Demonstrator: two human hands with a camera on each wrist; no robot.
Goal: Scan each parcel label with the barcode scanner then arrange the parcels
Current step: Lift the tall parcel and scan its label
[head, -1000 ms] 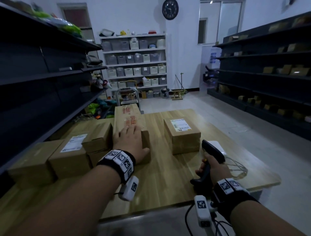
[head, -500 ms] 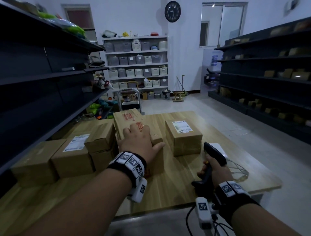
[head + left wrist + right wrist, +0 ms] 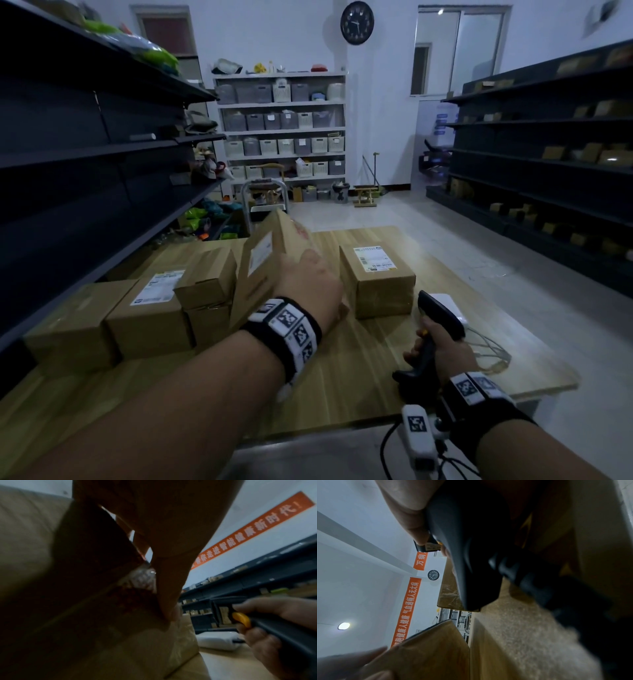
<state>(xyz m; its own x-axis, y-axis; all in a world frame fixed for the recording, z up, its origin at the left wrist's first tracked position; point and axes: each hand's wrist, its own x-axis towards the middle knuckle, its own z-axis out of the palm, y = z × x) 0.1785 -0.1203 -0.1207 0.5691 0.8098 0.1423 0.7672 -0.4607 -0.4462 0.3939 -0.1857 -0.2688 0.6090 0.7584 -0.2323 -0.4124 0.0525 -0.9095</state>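
A long brown parcel (image 3: pixel 263 270) with red print stands tipped up on its edge at mid-table, a white label (image 3: pixel 260 255) showing on its raised face. My left hand (image 3: pixel 308 284) grips it from the right, thumb and fingers (image 3: pixel 163 561) wrapped over its upper edge. My right hand (image 3: pixel 442 346) holds the black barcode scanner (image 3: pixel 438 308) by its handle near the table's front right, a finger beside the orange trigger (image 3: pixel 241 619). Its head points forward. A shorter labelled parcel (image 3: pixel 380 284) lies flat just right of the tilted one.
Several parcels (image 3: pixel 150 315) are stacked along the left side of the wooden table (image 3: pixel 359 377), against dark shelving (image 3: pixel 85 192). A white device (image 3: pixel 452 308) with cables lies beyond the scanner. A hand trolley (image 3: pixel 263 195) stands behind the table, more shelving (image 3: pixel 548 171) to the right.
My left hand has drawn the long parcel nearer and tipped it from flat up onto its edge, bringing its white label into sight. The scanner hand has hardly moved.
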